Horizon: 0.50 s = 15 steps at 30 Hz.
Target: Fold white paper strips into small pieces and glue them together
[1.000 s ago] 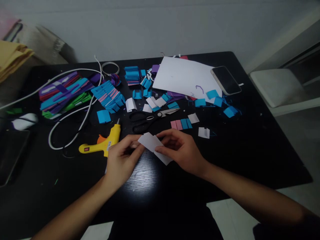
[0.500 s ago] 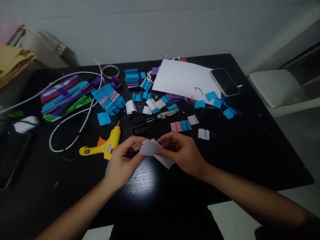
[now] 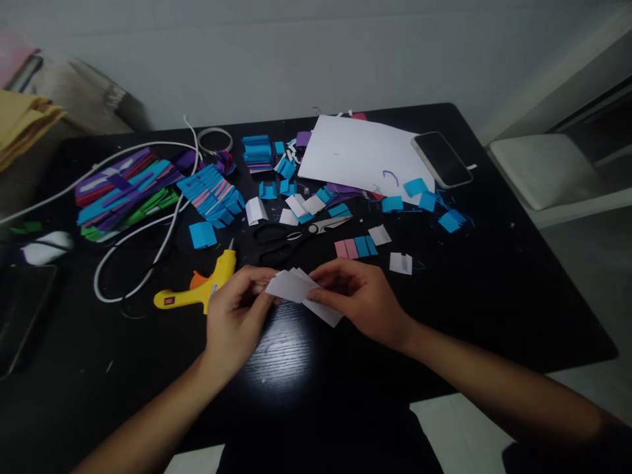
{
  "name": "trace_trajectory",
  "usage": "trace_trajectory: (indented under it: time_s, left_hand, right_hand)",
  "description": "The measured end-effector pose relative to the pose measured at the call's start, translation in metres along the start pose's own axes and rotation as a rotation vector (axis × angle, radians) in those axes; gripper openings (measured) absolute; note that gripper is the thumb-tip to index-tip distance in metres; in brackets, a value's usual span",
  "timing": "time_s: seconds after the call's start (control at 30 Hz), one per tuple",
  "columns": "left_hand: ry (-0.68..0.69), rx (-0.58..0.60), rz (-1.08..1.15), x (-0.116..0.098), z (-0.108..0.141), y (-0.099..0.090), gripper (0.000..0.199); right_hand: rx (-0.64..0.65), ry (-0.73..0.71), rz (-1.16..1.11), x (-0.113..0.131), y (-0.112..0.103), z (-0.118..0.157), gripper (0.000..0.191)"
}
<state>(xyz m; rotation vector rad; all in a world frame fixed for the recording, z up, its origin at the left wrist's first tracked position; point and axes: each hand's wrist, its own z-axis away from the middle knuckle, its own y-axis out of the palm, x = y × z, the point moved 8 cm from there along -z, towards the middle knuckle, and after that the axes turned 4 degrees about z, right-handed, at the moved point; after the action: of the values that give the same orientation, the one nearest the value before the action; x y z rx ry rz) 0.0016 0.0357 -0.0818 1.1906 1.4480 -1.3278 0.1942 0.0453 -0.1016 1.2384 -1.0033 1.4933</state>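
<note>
Small white paper pieces (image 3: 291, 287), overlapping like a fan, are held up between my two hands above the dark table. My left hand (image 3: 238, 309) pinches their left corner between thumb and fingers. On the other side my right hand (image 3: 363, 299) grips them, its thumb pressed on the front and the fingers curled behind. Just left of my left hand lies a yellow glue gun (image 3: 200, 289). Black-handled scissors (image 3: 306, 234) rest beyond my hands, beside a row of pink and blue paper pieces (image 3: 355, 247).
A large white sheet (image 3: 355, 151) lies at the back with a phone (image 3: 442, 159) on its right edge. Bundled coloured paper strips (image 3: 128, 191), a white cable (image 3: 101, 263) and a tape ring (image 3: 215, 130) occupy the left. Blue folded squares (image 3: 451, 220) are scattered about the black table (image 3: 494, 296).
My left hand has shifted slightly left, and the white papers between my hands are spread a little wider. My right hand stays nearly in place.
</note>
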Motion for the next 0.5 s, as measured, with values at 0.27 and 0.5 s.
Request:
trace_trajectory:
  time_s: [0.27, 0.5]
  left_hand:
    - [0.076, -0.088, -0.173, -0.002, -0.005, -0.004, 0.007]
    - [0.235, -0.012, -0.151, -0.021, 0.0, -0.004, 0.027]
  right_hand:
    - [-0.106, -0.106, 0.103, 0.023, -0.023, -0.005, 0.013]
    - [-0.072, -0.112, 0.173, 0.025, -0.019, -0.003, 0.017]
